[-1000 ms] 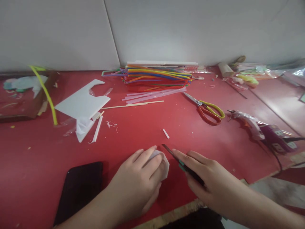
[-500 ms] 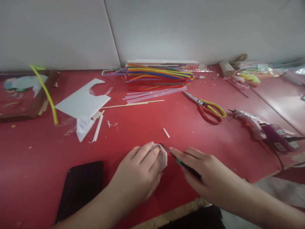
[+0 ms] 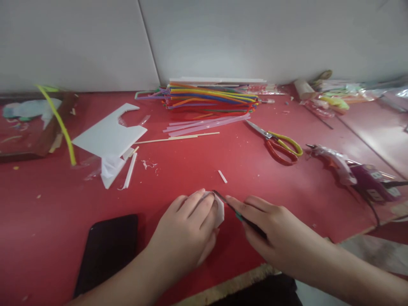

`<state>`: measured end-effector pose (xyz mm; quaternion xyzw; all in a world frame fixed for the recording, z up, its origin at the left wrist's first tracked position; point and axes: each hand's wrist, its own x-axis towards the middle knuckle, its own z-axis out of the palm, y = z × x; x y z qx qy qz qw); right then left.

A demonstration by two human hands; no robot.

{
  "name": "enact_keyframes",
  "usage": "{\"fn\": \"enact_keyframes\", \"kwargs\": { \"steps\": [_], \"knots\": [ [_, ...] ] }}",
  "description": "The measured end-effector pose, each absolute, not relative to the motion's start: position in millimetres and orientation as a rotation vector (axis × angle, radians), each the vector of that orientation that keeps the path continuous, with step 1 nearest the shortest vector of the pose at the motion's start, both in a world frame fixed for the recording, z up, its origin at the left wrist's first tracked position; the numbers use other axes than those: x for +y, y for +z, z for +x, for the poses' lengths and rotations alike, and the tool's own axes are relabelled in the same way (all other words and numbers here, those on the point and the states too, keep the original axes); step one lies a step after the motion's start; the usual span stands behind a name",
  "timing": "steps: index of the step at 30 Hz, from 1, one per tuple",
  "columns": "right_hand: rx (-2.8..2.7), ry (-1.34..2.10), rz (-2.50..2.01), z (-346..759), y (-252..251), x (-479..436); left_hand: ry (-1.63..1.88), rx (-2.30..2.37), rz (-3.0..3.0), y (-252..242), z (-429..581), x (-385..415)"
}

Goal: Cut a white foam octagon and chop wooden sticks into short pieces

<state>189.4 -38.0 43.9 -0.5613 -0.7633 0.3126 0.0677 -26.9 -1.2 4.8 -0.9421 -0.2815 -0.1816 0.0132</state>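
Observation:
My left hand (image 3: 188, 225) is closed over a small white board piece (image 3: 219, 213) with angled edges, pressing it near the table's front; most of the piece is hidden under the fingers. In my right hand (image 3: 274, 225) is a dark craft knife (image 3: 251, 224) with a green part, its index finger stretched along it. The blade tip touches or nearly touches the far edge of the white piece. Just beyond lies a short white offcut strip (image 3: 222, 177). To the left of my left hand rests a black phone (image 3: 106, 250).
Scissors (image 3: 277, 146) and a glue gun (image 3: 334, 163) lie at the right. Colourful pipe cleaners (image 3: 210, 97) and pink glue sticks (image 3: 204, 124) are at the back. A cut white board (image 3: 108, 131), a yellow pipe cleaner (image 3: 59, 121) and a box of scraps (image 3: 38, 151) occupy the left.
Both hands stay almost where they were. The knife tip has shifted very slightly left along the white piece's edge; the view has moved a little.

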Motion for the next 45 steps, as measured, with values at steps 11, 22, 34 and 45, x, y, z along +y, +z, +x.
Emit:
{"fn": "enact_keyframes", "kwargs": {
  "steps": [11,22,34,45],
  "knots": [
    [-2.317,0.959,-1.713,188.4,46.3,-38.4,-0.571,-0.863,-2.933,5.6,-25.8,0.8],
    [-2.323,0.951,-1.705,187.6,45.9,-38.3,-0.590,-0.872,-2.949,7.2,-26.2,0.2],
    [-2.314,1.061,-1.736,186.9,48.2,-36.2,-0.600,-0.866,-2.952,6.5,-25.1,1.4],
    [-2.397,1.023,-1.714,182.1,57.8,-29.7,-0.592,-0.872,-2.966,7.1,-26.7,3.0]
  ]
}}
